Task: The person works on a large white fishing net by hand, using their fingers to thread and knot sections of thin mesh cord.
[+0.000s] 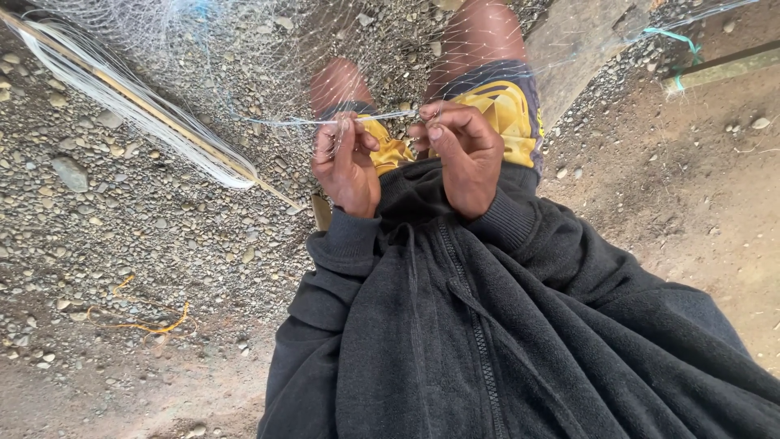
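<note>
Far left, a bundle of white netting [122, 102] lies gathered along a thin pole [162, 114] on the gravel ground [122, 236], and one loose orange string [154, 325] lies lower down on the dirt. Next comes the left hand [345, 162], closed with thumb and fingers pinching a pale strand [366, 119] that is pulled taut. To its right the right hand [463, 154] is closed too, fingertips pinched on the other end of that same strand, so the two hands sit near each other with the line stretched between them, just above the knees. A fine fishing net [268, 57] hangs in front of the legs, and the strand seems to be part of its edge. Judging by the grip, the step in hand is working or knotting one mesh line; the next move would call for steady tension and small finger work. Counted: two hands, one strand held, one pole, one orange string. Far right, a wooden bar [723, 69] with a green tie [678, 41] lies on the dirt
</note>
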